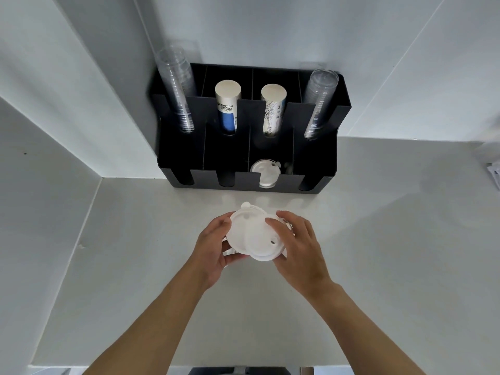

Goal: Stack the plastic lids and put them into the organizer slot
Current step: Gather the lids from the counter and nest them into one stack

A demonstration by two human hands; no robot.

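A loose stack of white plastic lids [253,234] sits between my two hands, just above the white counter. My left hand [213,247] grips its left edge. On the right side, my right hand [297,247] curls over the stack with fingers on the top lid. The lids are slightly offset from each other. A black organizer [319,163] stands against the wall beyond my hands. One of its front slots holds several white lids [263,171]; the other front slots look dark.
The organizer's back slots hold two stacks of clear cups [177,87] [319,101] and two stacks of paper cups [227,109] [272,109]. White walls close in on the left and behind. A paper item [493,174] lies at the right edge.
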